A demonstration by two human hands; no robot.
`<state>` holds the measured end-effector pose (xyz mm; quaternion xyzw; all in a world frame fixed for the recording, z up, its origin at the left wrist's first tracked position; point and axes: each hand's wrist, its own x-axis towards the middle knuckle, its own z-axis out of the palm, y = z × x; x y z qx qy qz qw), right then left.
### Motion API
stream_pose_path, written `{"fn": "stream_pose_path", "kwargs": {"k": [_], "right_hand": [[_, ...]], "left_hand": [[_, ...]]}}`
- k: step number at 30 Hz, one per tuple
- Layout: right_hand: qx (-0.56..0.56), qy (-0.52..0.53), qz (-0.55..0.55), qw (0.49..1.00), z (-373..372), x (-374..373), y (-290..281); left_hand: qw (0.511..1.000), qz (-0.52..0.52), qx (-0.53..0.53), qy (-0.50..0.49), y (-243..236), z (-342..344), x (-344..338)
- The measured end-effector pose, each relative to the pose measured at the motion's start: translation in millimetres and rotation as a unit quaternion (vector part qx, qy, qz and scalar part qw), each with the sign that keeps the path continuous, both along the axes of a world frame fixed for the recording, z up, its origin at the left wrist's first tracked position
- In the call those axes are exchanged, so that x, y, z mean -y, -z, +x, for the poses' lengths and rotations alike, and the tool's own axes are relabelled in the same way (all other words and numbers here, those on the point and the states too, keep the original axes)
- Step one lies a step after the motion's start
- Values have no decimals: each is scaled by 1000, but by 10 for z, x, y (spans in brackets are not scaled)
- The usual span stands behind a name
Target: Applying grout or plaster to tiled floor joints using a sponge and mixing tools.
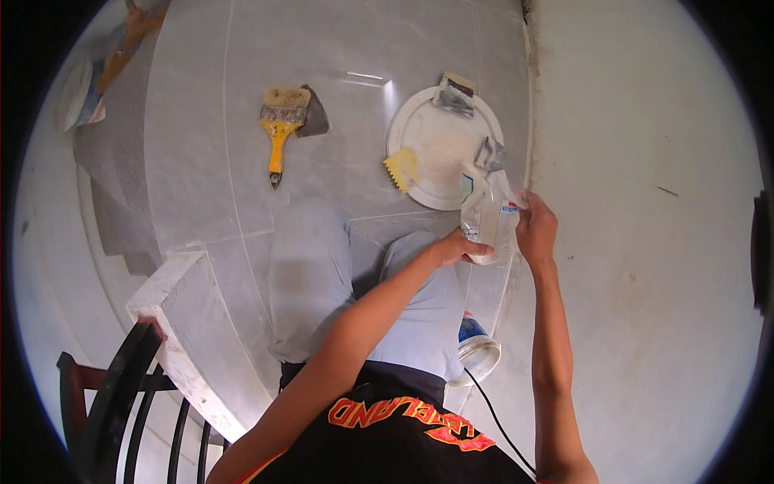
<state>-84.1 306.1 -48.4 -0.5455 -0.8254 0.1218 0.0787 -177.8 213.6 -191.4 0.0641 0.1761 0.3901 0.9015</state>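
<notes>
A white, partly see-through plastic bag [490, 214] with blue and red print is held between my two hands, over the near right edge of a round white lid [442, 137]. My left hand [461, 247] grips the lower part of the bag from the left. At its upper right, my right hand [537, 224] pinches the edge of the plastic. What fills the bag is hard to make out; it looks white. A yellow notched spreader [400, 171] lies on the lid's left rim. Two scraper-like tools, one at the far rim [455, 95] and one just beyond the bag [490, 153], rest on the lid too.
On the grey tiles lies a yellow-handled paintbrush [281, 129], overlapping a dark flat blade [318, 113]. A small bucket [480, 355] stands by my right hip, near a black cable [500, 423]. A pale wall [637, 242] rises right; steps and a black railing [121, 395] are left.
</notes>
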Motion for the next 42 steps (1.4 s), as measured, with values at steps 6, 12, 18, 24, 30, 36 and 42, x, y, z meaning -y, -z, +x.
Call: {"fn": "stream_pose_path", "kwargs": {"k": [6,12,18,24,30,36,42], "right_hand": [[-33,36,17,999,264,281,-140],[-87,67,70,991,470,479,23],[-136,42,122,982,360,483,172],[-161,22,162,973,354,499,87],[-144,38,167,975,407,580,13],[-170,38,142,974,317,570,-114],[-128,24,152,980,422,549,-250]], "left_hand": [[992,47,-85,-84,126,26,-31],[946,110,-262,-157,26,-117,-126],[943,122,-256,-174,103,-358,-136],[983,29,-98,-151,84,-388,-106],[988,47,-81,-121,202,-341,-142],[977,62,-157,-128,227,-397,-172],[956,122,-227,-143,-66,-230,-245]]}}
